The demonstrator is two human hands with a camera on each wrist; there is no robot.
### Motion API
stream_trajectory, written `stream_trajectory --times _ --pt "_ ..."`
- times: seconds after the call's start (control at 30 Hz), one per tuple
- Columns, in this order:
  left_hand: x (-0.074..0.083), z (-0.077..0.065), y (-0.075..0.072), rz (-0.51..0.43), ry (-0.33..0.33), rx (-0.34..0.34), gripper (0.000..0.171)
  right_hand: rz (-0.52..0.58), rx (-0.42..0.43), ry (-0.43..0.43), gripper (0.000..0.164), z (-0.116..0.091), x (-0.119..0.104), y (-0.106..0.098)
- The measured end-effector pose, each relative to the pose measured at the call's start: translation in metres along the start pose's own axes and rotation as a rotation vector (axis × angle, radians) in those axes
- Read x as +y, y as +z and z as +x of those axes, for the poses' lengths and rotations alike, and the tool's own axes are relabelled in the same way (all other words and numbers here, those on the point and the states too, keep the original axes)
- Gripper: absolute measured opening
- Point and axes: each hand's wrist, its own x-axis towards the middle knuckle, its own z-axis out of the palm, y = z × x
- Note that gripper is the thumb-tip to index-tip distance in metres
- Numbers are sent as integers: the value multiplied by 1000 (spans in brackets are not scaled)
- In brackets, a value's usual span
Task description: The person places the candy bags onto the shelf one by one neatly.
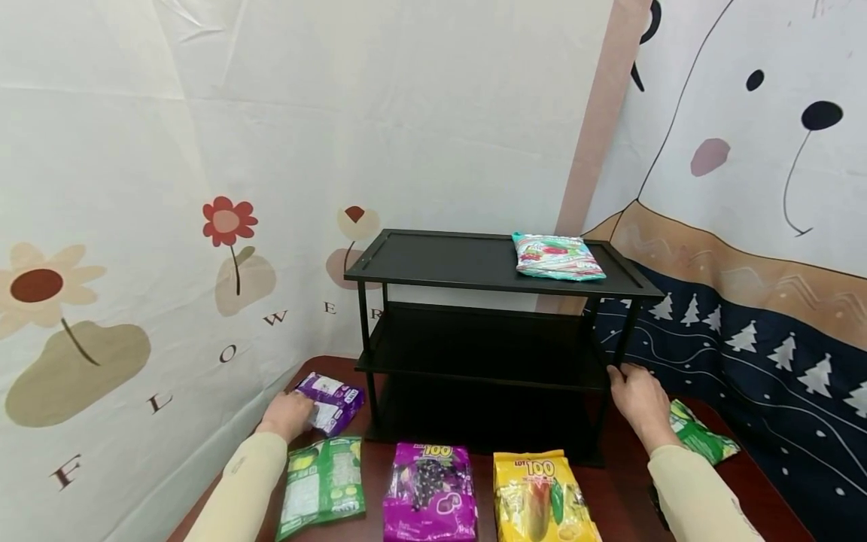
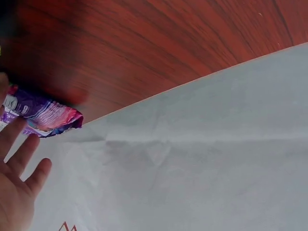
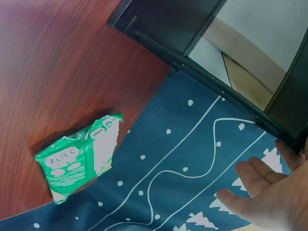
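At the left of the table, my left hand (image 1: 290, 415) pinches the near end of a purple snack bag (image 1: 333, 400). In the left wrist view that bag (image 2: 48, 115) shows a pink and purple side, while several fingers (image 2: 24, 154) stand spread; the thumb is mostly out of frame. My right hand (image 1: 640, 399) holds the right front of a black three-tier rack (image 1: 474, 342), its thumb at the middle tier by the post. Seen from the right wrist, a finger touches the rack's corner (image 3: 288, 137) and the other fingers curve loosely.
A teal-edged candy bag (image 1: 557, 257) lies on the top tier. Along the front sit a green bag (image 1: 323, 482), a purple grape bag (image 1: 430, 493) and a yellow mango bag (image 1: 542, 500). Another green bag (image 3: 79, 159) lies right of the rack. Printed cloth (image 1: 203, 150) hangs behind the table.
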Motion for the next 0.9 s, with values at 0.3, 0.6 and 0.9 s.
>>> stream_trajectory --times 0.3,0.6,0.9 --pt "-2 0 -2 -1 46 95 7 2 -12 -4 38 0 1 -1" --pt "-1 2 -20 -106 31 99 12 1 -1 3 40 -1 1 0" --pt "1 13 -36 -148 33 127 25 5 -15 1 41 0 2 0"
